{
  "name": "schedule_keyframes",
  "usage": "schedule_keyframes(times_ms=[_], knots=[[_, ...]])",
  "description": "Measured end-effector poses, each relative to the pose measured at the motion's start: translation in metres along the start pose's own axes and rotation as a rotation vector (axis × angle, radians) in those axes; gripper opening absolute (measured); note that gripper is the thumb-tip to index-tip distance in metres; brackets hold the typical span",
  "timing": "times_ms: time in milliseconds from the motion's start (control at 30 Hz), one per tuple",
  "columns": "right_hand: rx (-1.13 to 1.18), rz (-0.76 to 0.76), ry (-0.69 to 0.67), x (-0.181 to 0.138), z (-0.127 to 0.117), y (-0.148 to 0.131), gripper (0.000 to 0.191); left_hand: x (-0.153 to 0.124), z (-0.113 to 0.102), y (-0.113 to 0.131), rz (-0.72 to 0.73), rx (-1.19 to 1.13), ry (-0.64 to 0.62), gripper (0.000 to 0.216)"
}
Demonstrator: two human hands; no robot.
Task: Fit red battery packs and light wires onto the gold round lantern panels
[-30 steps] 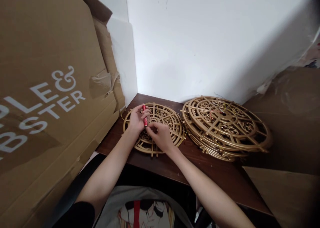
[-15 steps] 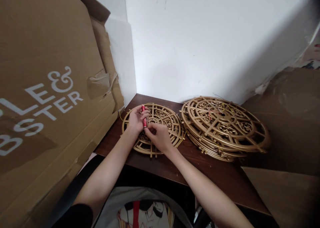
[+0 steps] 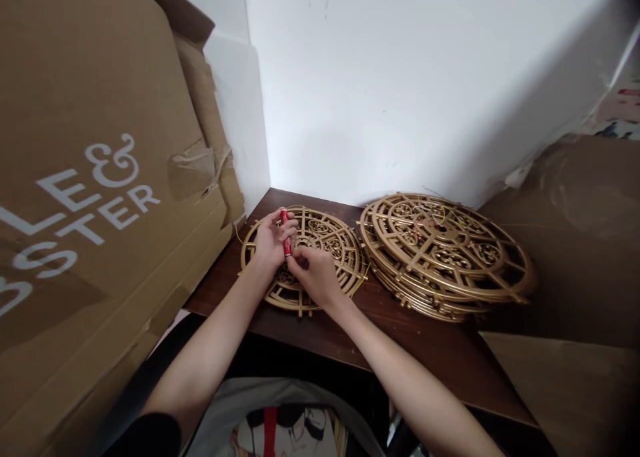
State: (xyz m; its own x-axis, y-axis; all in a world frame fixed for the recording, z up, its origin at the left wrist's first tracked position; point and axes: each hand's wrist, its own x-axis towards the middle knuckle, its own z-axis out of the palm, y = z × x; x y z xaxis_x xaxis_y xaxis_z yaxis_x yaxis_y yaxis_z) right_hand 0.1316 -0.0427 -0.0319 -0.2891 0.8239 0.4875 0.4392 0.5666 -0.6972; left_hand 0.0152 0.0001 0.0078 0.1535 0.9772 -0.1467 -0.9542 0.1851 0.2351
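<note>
My left hand (image 3: 271, 242) is closed around a small red cylinder (image 3: 287, 233) with a pale lower end, its fingers wrapped over the middle. Close against that lower end, my right hand (image 3: 315, 270) makes a pinch with thumb and forefinger; whatever lies between these fingertips is too small or hidden to make out. Both hands are above a round gold openwork disc (image 3: 345, 233) with scroll patterns, which lies flat on the dark brown tabletop (image 3: 345, 342). The hands cover part of the disc's left and centre.
Right of the hands is a stack of similar gold discs (image 3: 450, 257), with thin yellow and red wires on top. A large cardboard box (image 3: 115, 243) stands at the left; another cardboard piece (image 3: 565, 377) is at the lower right. Behind the table rises a white wall (image 3: 390, 83).
The view has shifted slightly, so everything sits a little farther left. Both hands keep nearly the same pose around the red cylinder.
</note>
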Motion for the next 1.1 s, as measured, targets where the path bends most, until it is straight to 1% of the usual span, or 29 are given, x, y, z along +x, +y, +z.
schedule_keyframes(times_ms=[233,400,467,667,800,900,1000,1100], knots=[[-0.007,-0.07,-0.056,0.003,-0.004,0.003,0.018,0.002,-0.004,0.004,-0.011,-0.011,0.011,0.02],[-0.019,-0.118,-0.042,0.003,-0.004,0.005,0.017,0.001,-0.003,0.005,-0.037,0.005,-0.01,0.022],[-0.031,-0.111,-0.037,0.002,-0.003,0.005,0.016,0.0,-0.002,0.005,-0.043,0.016,-0.014,0.023],[-0.052,-0.048,-0.04,0.002,-0.003,0.002,0.016,0.0,0.001,0.001,0.021,0.03,0.005,0.021],[-0.055,-0.049,-0.03,0.001,-0.002,0.003,0.017,0.001,0.002,0.0,0.044,0.058,-0.027,0.018],[-0.051,-0.051,-0.042,0.001,-0.001,0.003,0.018,0.0,0.002,0.0,0.054,0.081,-0.026,0.016],[-0.014,-0.062,-0.094,0.004,-0.006,0.002,0.018,-0.001,0.0,0.002,0.05,0.101,-0.037,0.014],[0.027,-0.122,-0.139,0.008,-0.019,0.001,0.014,-0.001,0.0,0.004,0.053,0.143,-0.061,0.012]])
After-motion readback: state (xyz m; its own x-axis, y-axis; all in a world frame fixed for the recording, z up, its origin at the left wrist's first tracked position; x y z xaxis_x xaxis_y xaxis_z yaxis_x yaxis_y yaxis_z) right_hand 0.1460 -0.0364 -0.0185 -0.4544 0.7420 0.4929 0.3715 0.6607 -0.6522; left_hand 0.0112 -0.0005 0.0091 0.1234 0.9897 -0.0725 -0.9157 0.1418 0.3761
